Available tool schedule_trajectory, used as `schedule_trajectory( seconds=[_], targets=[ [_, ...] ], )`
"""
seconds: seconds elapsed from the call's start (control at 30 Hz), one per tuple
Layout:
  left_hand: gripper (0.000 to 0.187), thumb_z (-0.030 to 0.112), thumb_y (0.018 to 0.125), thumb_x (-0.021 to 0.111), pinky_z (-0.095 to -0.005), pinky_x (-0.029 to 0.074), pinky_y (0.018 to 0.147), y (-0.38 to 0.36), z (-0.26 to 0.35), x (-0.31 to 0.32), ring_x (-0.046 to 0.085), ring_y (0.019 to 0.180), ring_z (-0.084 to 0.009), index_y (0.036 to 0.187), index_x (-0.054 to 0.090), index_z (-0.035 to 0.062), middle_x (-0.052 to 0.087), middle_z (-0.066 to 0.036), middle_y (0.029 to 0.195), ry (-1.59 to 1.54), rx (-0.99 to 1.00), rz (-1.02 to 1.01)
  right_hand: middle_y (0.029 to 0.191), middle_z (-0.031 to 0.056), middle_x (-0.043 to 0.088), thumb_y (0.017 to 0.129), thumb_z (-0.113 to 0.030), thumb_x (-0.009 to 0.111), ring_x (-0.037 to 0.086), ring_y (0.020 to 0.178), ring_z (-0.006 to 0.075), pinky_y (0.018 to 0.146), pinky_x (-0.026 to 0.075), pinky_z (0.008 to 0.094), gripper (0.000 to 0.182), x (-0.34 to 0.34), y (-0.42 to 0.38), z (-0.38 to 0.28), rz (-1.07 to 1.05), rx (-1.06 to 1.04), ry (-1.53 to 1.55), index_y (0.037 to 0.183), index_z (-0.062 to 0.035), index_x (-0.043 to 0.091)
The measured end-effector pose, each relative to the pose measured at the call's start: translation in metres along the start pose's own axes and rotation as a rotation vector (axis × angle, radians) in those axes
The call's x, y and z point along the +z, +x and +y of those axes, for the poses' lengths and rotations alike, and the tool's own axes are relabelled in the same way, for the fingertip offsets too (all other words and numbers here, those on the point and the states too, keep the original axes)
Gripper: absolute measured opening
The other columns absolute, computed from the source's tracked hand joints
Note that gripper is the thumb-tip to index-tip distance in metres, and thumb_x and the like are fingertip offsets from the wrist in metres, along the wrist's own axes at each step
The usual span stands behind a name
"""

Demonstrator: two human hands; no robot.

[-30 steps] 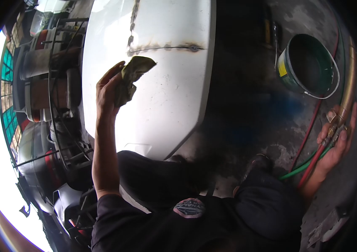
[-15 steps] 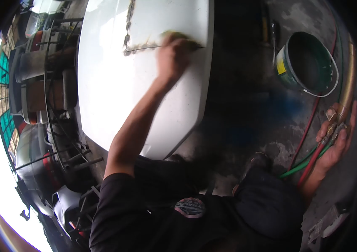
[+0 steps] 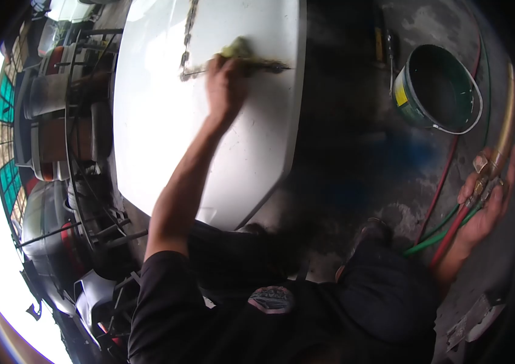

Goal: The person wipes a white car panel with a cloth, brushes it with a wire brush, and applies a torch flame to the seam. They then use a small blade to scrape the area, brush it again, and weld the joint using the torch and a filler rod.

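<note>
A large white body panel [image 3: 160, 127] lies in front of me, with a dark scorched seam [image 3: 266, 65] running across it. My left hand [image 3: 224, 85] presses a greenish rag [image 3: 236, 47] onto that seam. Off to the right, my right hand [image 3: 488, 203] holds a brass torch [image 3: 500, 145] near the floor. Red and green hoses [image 3: 445, 233] trail from the torch across the concrete.
A green bucket [image 3: 436, 88] stands on the stained concrete floor at the upper right. Metal racks and machine parts [image 3: 69, 121] crowd the left side beside the panel. Scrap metal [image 3: 473, 321] lies at the lower right. My dark clothing fills the bottom.
My left hand went from holding the rag raised above the panel to pressing it on the scorched seam, then slid left along it. The right hand with the torch stayed put.
</note>
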State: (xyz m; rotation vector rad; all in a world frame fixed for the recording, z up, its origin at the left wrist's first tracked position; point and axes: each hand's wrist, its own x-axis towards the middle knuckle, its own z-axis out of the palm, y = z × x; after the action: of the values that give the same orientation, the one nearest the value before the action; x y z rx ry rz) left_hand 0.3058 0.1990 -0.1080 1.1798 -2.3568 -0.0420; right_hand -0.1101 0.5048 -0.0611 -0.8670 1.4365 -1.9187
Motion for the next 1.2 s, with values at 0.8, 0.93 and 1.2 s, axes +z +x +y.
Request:
schedule_trajectory(
  seconds=[0.8, 0.93, 1.2],
  targets=[
    [0.036, 0.008, 0.089, 0.078, -0.0299, 0.056, 0.081, -0.061, 0.191, -0.020, 0.067, 0.093, -0.0140, 0.119, 0.059, 0.0034, 0.066, -0.009, 0.112, -1.400, -0.862, -0.725, 0.114, 0.0280, 0.063, 0.101, -0.031, 0.050, 0.058, 0.057, 0.0130, 0.046, 0.048, 0.0219, 0.077, 0.021, 0.000, -0.014, -0.021, -0.006, 0.062, 0.160, 0.0076, 0.021],
    [0.038, 0.003, 0.088, 0.070, -0.0327, 0.054, 0.088, -0.037, 0.188, -0.022, 0.064, 0.101, -0.0164, 0.125, 0.060, 0.0009, 0.065, -0.011, 0.113, -1.142, -0.547, -0.387, 0.115, 0.0283, 0.063, 0.101, -0.029, 0.050, 0.058, 0.057, 0.0133, 0.047, 0.048, 0.0215, 0.076, 0.020, -0.002, -0.014, -0.031, 0.011, 0.062, 0.160, 0.0080, 0.020],
    [0.042, -0.002, 0.089, 0.065, -0.0462, 0.047, 0.103, 0.060, 0.109, 0.017, 0.058, 0.122, -0.0336, 0.128, 0.071, 0.0137, 0.063, -0.012, 0.132, -0.189, 0.364, -0.192, 0.115, 0.0271, 0.062, 0.097, -0.028, 0.052, 0.059, 0.059, 0.0141, 0.043, 0.047, 0.0217, 0.079, 0.028, 0.003, -0.019, -0.036, -0.006, 0.096, 0.161, 0.0072, 0.020]
  ],
)
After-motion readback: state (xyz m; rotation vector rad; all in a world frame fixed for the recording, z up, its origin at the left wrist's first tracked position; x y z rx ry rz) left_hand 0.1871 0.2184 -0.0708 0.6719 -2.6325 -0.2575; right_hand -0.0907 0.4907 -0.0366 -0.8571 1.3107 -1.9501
